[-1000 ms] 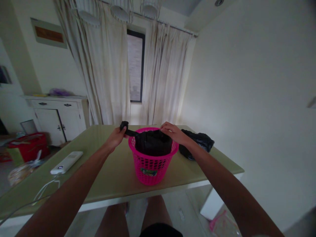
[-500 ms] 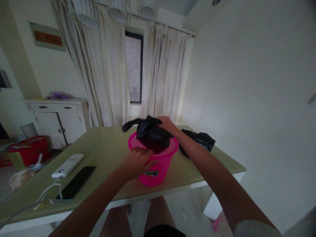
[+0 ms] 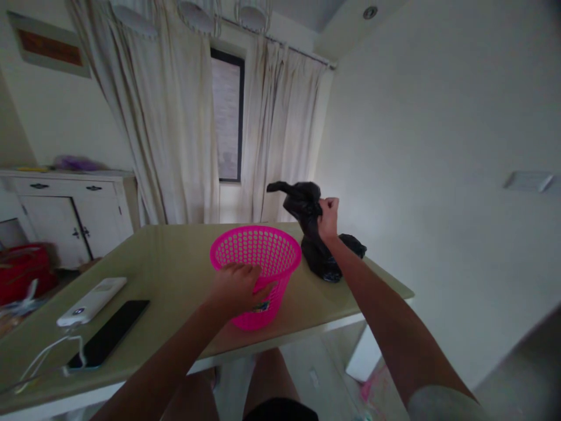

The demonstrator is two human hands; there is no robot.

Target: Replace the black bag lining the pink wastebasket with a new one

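Observation:
A pink perforated basket [image 3: 256, 251] stands on the pale green table [image 3: 170, 275], with nothing in it. My left hand [image 3: 236, 289] rests on the basket's near wall and steadies it. My right hand [image 3: 328, 217] is closed around a black plastic bag [image 3: 302, 204], holding it in the air to the right of the basket. Below it on the table lies another crumpled black bag [image 3: 328, 260].
A white power bank [image 3: 92, 301] and a black phone [image 3: 109, 333] with a white cable lie at the table's left. A white cabinet [image 3: 70, 210] stands by the left wall, with a red box [image 3: 20, 275] on the floor. Curtains hang behind the table.
My right hand has lifted the black bag out of the basket and moved it to the right. My left hand let go of the bag's handle and went to the basket's side.

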